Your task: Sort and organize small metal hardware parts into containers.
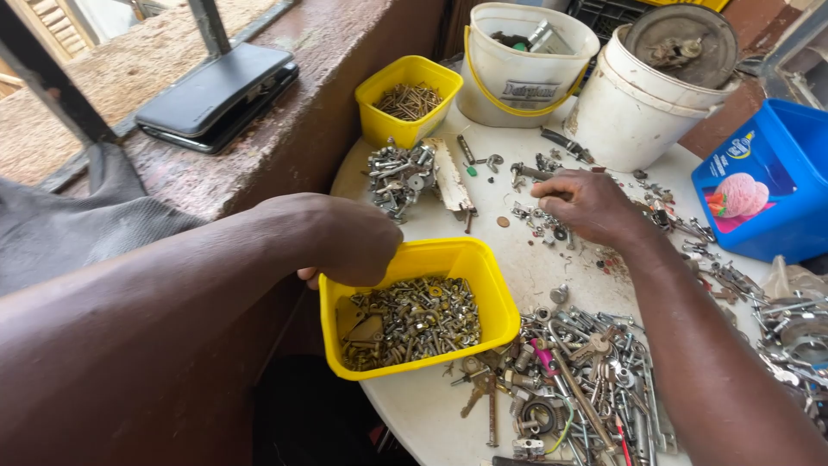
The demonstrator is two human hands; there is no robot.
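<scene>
At the upper left of the frame a black wallet-like case (220, 93) lies on the brown window ledge (285, 129), with grey cloth (60, 224) below it. Moving toward the centre, the left hand (345, 242) closes over the near-left rim of a yellow tub (483, 293) that sits at the lower middle of the frame on the white round table (535, 259); the fingers curl down over the edge (their tips are hidden, so how tightly they grip cannot be told). The tub holds a layer of small screws, nuts and washers (414, 319). Above it, in the upper middle, a smaller yellow tub (379, 121) holds brass-coloured screws, and a heap of silvery bolts (398, 177) lies just in front of it. Right of centre, the right hand (586, 205) rests palm down on the table, fingers drawn together over a few loose bits of hardware (543, 220); whether it pinches any of them cannot be told. Below it spreads a large pile of bolts, keys and hooks (578, 380). Along the top stand two white buckets (630, 121), and at the far right a blue plastic tub (776, 198).
</scene>
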